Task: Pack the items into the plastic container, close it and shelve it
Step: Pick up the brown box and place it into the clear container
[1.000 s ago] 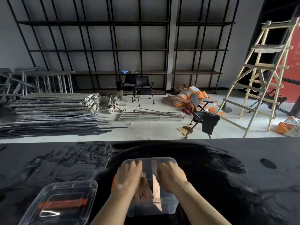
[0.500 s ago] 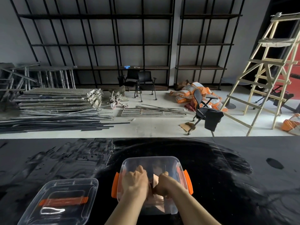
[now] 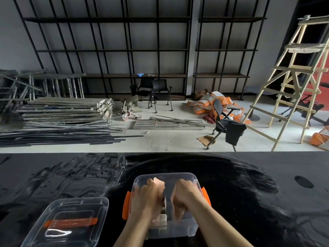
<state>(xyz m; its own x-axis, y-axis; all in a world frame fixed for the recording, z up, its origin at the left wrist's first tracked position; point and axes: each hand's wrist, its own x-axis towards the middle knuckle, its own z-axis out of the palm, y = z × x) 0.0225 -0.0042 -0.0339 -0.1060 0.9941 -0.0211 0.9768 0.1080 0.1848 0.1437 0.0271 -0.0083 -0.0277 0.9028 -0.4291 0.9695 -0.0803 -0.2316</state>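
Note:
A clear plastic container [image 3: 179, 176] with orange side latches [image 3: 126, 205] stands on the black table in front of me. Both hands are inside it. My left hand [image 3: 146, 198] presses on pale brown, cardboard-like items [image 3: 159, 182] whose corner sticks up behind its fingers. My right hand [image 3: 185, 195] is curled over more of the same items on the right side. A narrow gap between the hands shows something dark and small. The container's clear lid [image 3: 65, 223], with an orange handle strip, lies flat on the table to the left.
The black table [image 3: 249, 193] stretches wide on both sides. Beyond it on the floor: piled metal bars [image 3: 58, 122], office chairs [image 3: 226, 125], orange sacks [image 3: 210, 104], a wooden ladder [image 3: 295, 77]. Black shelving [image 3: 124, 50] lines the back wall.
The camera has tilted and shifted slightly. Both hands have moved apart and deeper into the container, pushing the brown items; one corner now sticks up at the back.

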